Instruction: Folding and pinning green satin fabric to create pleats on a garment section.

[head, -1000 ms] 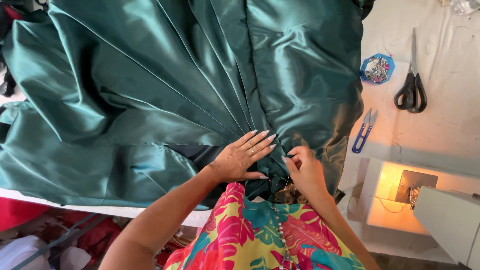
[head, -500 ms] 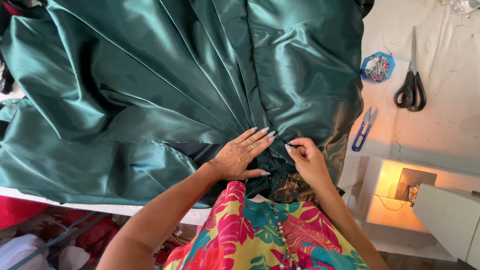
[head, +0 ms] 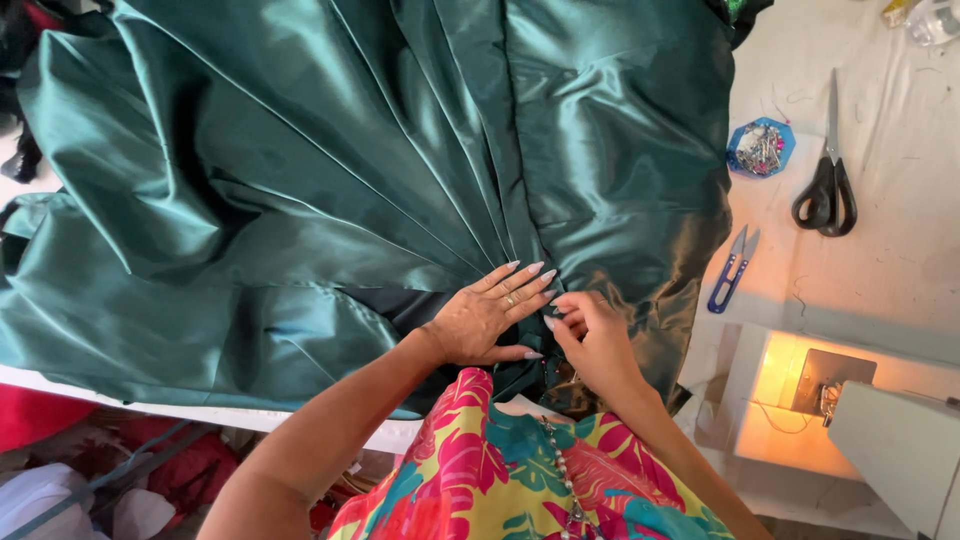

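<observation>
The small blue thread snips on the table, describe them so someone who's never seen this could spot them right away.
Look right of the big green satin fabric, on the bare white table. The thread snips lie there, just above the lit sewing machine. Unlike the large black-handled scissors and the blue pin dish higher up, they are small, slim, with blue handles.

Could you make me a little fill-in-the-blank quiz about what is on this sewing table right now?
1. The left hand lies flat on the pleated ____ fabric.
2. The black-handled scissors lie to the ____ of the blue pin holder.
3. The small thread snips have ____ handles.
4. The right hand pinches the fabric beside the left hand's ____.

Missing words: green; right; blue; fingertips
</observation>
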